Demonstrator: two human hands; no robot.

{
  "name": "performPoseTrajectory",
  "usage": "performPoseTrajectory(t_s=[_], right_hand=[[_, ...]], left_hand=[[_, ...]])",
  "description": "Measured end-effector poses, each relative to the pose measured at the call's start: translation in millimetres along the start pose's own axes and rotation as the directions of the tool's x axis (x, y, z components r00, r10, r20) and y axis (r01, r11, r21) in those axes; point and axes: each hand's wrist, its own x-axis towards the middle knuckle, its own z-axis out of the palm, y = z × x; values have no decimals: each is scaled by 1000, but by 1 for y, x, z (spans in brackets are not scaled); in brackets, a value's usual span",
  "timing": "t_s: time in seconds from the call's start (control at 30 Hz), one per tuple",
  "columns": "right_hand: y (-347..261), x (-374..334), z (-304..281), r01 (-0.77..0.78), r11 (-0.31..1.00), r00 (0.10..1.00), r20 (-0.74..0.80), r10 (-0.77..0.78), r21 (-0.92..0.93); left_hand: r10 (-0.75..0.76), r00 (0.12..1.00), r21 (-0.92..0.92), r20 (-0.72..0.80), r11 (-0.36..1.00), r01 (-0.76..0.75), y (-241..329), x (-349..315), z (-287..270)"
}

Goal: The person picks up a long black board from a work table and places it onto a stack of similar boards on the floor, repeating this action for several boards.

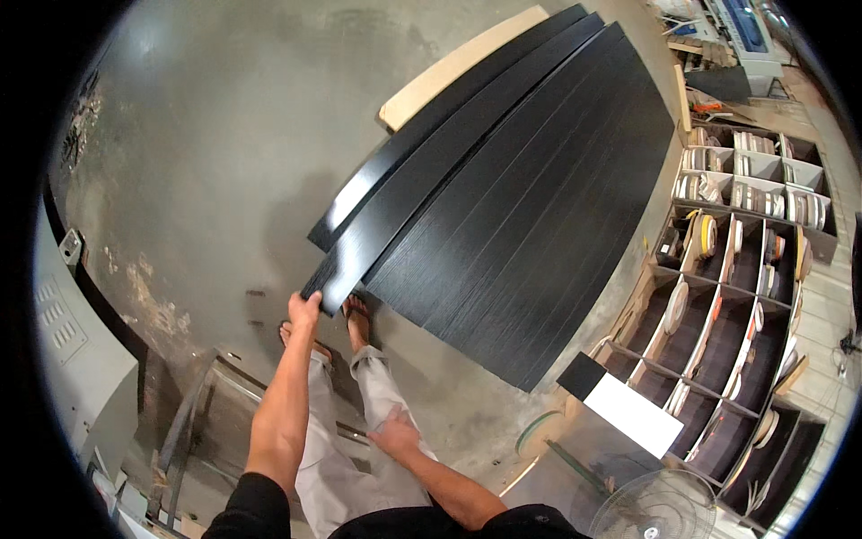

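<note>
My left hand [305, 309] is closed round the near end of a long black board [395, 220]. The thumb shows on the board's edge and the other fingers are partly hidden. That board lies along the left side of a row of wide black boards [539, 207] with fine grain lines. Another narrow black board [377, 175] lies just to its left. My right hand [395, 435] is in front of my right trouser leg, away from the boards; its fingers are blurred and I cannot make out anything in them.
A pale board [458, 67] sticks out under the far left of the black ones. On the right stands a compartment rack [718, 287] with rolls of edging strip. A white panel [633, 419] and a fan [651, 512] are near it. At left are a grey machine [76, 332] and metal frame [184, 422].
</note>
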Motion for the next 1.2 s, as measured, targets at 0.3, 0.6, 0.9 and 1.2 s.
performPoseTrajectory(t_s=[0.3, 0.6, 0.9, 1.2], right_hand=[[-3, 2, 5, 64, 998, 983, -172, -68, -29], [0, 5, -3, 77, 997, 987, -139, -79, -14], [3, 11, -9, 104, 990, 984, -134, -117, -100], [8, 24, -18, 100, 986, 984, -136, -119, -136]], left_hand=[[-235, 971, -227, -46, 949, 219, 67, 12, 93], [-368, 921, -322, -127, 894, 313, 75, 7, 97], [-301, 946, -351, -124, 905, 242, 58, 23, 125], [61, 960, -304, 274, 952, 26, -56, -68, 134]])
